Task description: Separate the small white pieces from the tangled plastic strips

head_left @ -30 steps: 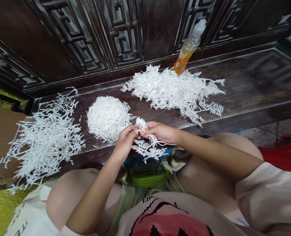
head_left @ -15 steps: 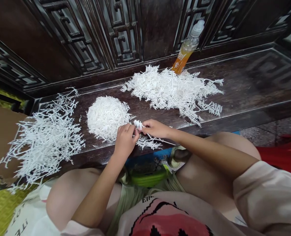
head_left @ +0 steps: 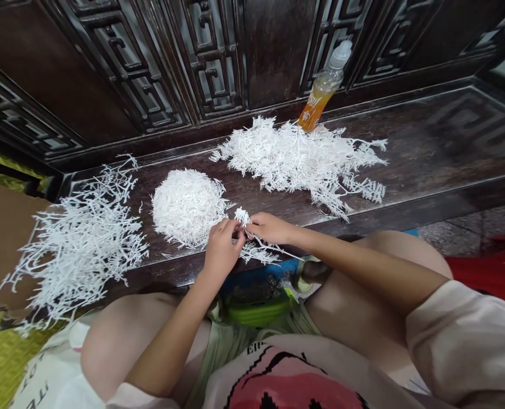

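Note:
My right hand is closed on a white plastic sprig, its small-toothed tip standing above the fingers. A thin stem trails from under that hand to the right. Pinched at the sprig's left side is my left hand; what lies exactly between its fingertips is hidden. Below the hands, another toothed white sprig rests at the bench's front edge. Just left of my hands is a round heap of tiny white pieces. Behind and to the right spreads a pile of full white sprigs.
Bare-looking white branched stems are heaped at the left, partly over a cardboard box. A bottle of orange drink stands behind the sprigs, against the carved backrest of the dark wooden bench. Something bright green is below, between the knees.
Both hands stay together at nearly the same spot. The left fingers have shifted slightly right, and the sprig's tip has turned a little between the hands. The view has tilted slightly.

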The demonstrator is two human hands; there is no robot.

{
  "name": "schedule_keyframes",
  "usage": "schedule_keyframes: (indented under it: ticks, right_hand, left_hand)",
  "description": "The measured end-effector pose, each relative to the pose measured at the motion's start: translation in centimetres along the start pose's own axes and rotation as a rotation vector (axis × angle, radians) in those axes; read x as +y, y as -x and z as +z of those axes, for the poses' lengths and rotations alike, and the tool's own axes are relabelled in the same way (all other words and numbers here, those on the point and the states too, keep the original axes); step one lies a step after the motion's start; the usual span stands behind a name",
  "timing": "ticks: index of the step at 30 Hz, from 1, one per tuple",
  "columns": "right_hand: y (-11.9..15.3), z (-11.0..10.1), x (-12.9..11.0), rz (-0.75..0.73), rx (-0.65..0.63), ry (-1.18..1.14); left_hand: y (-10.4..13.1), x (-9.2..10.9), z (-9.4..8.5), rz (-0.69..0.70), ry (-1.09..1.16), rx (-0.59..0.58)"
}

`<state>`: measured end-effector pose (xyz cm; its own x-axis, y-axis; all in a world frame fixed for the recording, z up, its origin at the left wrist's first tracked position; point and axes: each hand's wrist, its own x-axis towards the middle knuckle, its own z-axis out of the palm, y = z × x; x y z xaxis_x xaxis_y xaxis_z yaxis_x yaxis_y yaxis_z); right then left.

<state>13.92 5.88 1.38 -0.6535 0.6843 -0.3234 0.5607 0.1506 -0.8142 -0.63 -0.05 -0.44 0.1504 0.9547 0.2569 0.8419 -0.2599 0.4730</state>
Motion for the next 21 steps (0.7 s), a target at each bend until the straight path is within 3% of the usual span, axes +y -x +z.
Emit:
schedule_keyframes:
  ticks: [4, 14, 17, 21]
  right_hand:
    - [0.3, 0.1, -0.3, 0.014, 0.008, 0.029]
    - [0.3, -0.2, -0.3, -0.045, 0.018, -0.055]
    - [0.4, -0.5, -0.4, -0.054, 0.002, -0.108]
    - [0.4, -0.7, -0.4, -0.040, -0.005, -0.158]
  left_hand:
    - [0.2, -0.1, 0.5, 0.081, -0.039, 0.057]
    - [0.5, -0.5, 1.7, 0.197, -0.004, 0.346]
    - [0.6, -0.4, 1.8, 0.182, 0.023, 0.380]
    - [0.6, 0.3, 1.5, 0.043, 0.145, 0.379]
